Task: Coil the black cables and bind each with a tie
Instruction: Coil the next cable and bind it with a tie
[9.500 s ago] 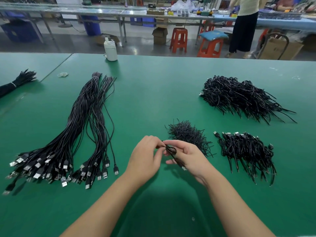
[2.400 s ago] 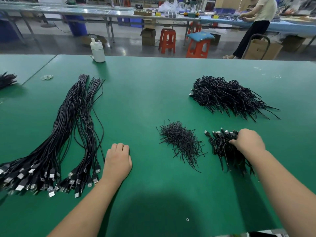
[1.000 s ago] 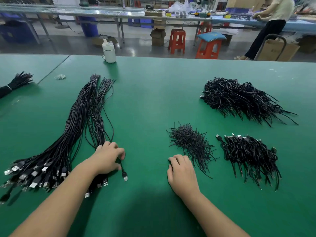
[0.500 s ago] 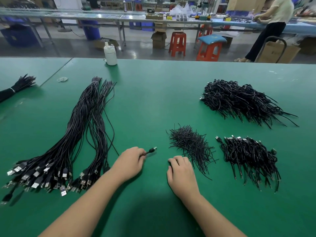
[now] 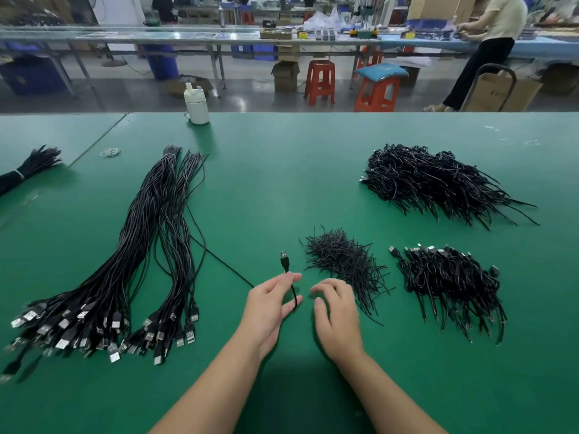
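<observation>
The left hand (image 5: 269, 305) pinches a single black cable (image 5: 289, 283) between thumb and forefinger, its USB plug (image 5: 284, 258) standing up just beyond the fingertips, the rest of the cable trailing away to the left of the grip over the green table (image 5: 282, 170); just right of that grip the right hand (image 5: 336, 311) hovers with fingers loosely spread and holding nothing, its fingertips near the held cable but apart from it; just beyond and right of the right hand lies the small heap of black ties (image 5: 343, 261); further right of the grip sits a pile of coiled cables (image 5: 451, 283), plugs pointing away; to the left of the grip the long loose cables (image 5: 138, 255) lie stretched out in two bunches, plugs nearest the person; well beyond the grip to the right rests a larger pile of bound cables (image 5: 432, 180); far beyond to the left stands a white bottle (image 5: 196, 104) at the table's far edge.
</observation>
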